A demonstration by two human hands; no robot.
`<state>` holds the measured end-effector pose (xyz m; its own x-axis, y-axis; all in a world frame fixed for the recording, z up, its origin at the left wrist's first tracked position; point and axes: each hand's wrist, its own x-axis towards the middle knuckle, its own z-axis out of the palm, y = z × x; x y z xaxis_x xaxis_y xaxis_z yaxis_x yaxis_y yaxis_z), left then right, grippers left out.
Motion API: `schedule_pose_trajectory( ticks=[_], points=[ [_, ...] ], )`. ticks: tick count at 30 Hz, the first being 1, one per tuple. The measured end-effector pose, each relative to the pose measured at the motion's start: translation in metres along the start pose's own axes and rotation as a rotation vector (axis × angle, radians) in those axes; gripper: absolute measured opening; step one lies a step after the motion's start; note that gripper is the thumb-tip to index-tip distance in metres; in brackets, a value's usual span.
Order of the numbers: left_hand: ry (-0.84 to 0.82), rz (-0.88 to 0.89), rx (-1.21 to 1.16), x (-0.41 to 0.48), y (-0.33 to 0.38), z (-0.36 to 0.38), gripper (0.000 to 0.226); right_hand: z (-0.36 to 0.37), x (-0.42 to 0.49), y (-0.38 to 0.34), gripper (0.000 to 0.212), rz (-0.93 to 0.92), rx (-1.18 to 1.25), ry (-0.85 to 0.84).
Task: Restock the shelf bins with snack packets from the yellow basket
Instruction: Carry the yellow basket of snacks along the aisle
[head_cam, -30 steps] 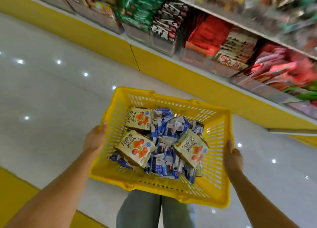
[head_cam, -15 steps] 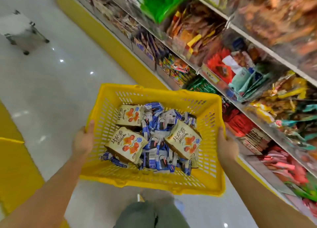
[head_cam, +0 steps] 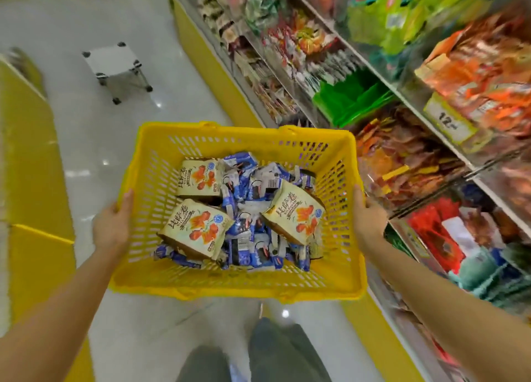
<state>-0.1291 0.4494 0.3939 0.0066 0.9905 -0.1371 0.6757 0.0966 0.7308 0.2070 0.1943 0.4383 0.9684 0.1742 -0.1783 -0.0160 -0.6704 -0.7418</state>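
I carry the yellow basket in front of me at waist height. My left hand grips its left rim and my right hand grips its right rim. Inside lie three cream snack packets with orange print on top of several small blue packets. The shelf bins full of mixed snacks run along my right side, close to the basket's right edge.
A small white stool on casters stands on the glossy floor ahead to the left. A yellow shelf base borders the aisle on the left. A price label hangs on an upper bin. My legs show below the basket.
The view has swung left along the aisle, so the shelves now run down the right side and the stool has come closer. Both hands keep the same hold on the basket.
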Motion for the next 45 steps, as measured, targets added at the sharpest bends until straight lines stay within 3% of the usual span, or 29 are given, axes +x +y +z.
schedule_pose_trajectory(
  ticks=[17, 21, 32, 40, 45],
  points=[
    [0.158, -0.096, -0.045, 0.274, 0.013, -0.062, 0.054, 0.247, 0.070, -0.245, 0.055, -0.083, -0.056, -0.176],
    [0.154, -0.112, -0.009, 0.343, 0.032, -0.068, 0.053, 0.294, 0.087, -0.303, 0.071, -0.058, -0.004, -0.168],
    [0.214, -0.189, -0.035, 0.524, 0.093, -0.070, 0.054, 0.438, 0.176, -0.464, 0.057, -0.070, -0.028, -0.298],
    [0.194, -0.248, -0.061, 0.672, 0.085, -0.085, 0.049, 0.552, 0.195, -0.578, 0.077, -0.061, -0.031, -0.354],
    [0.167, -0.219, -0.042, 0.769, 0.090, -0.103, 0.045, 0.628, 0.204, -0.642, 0.062, -0.031, -0.010, -0.350]
  ],
)
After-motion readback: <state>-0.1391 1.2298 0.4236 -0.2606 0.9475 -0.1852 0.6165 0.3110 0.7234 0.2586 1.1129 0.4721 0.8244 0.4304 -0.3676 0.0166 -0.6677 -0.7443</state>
